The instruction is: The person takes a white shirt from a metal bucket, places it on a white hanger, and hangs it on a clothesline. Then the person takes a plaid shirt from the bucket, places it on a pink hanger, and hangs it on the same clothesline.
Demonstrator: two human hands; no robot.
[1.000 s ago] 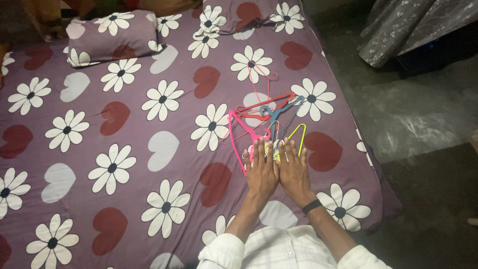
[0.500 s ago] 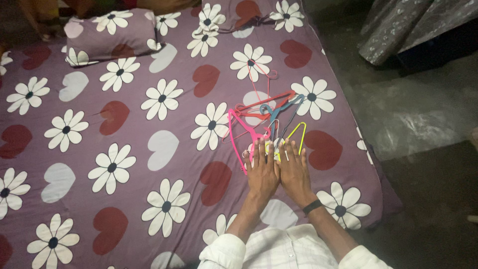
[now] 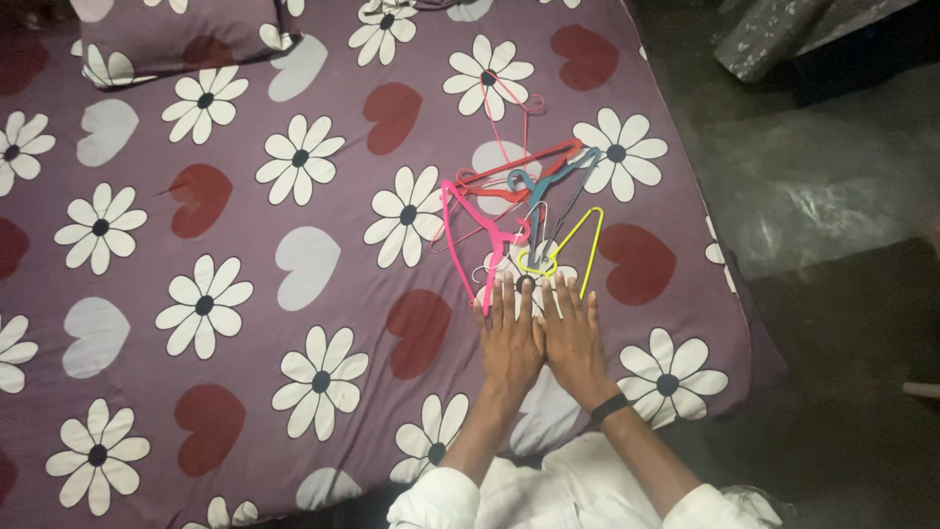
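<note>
Both hands lie flat, palms down, side by side on the bed (image 3: 245,323), thumbs touching or nearly so. The left hand (image 3: 511,338) and right hand (image 3: 573,338) have fingers straight and spread only slightly; neither grip is closed on anything, and nothing is held.

The hangers (image 3: 524,211) lie in a loose tangle just beyond the fingertips, on the purple sheet with white daisies and red and pale hearts. The pink hanger (image 3: 468,240) runs down to the left hand, its lower end touching or just beside the index finger. The yellow hanger (image 3: 578,245) sits just ahead of the right hand's fingers. The red hanger (image 3: 524,167) and blue hanger (image 3: 548,176) cross farther up.

Compared with a second ago, the hands have drawn back: then their fingertips overlapped the lower ends of the pink and yellow hangers, now they sit at or short of them. The view has also tipped down, so the pillow (image 3: 176,39) is cut by the top edge and the pile sits higher. The hangers keep their arrangement. A black band (image 3: 609,408) circles the right wrist.
</note>
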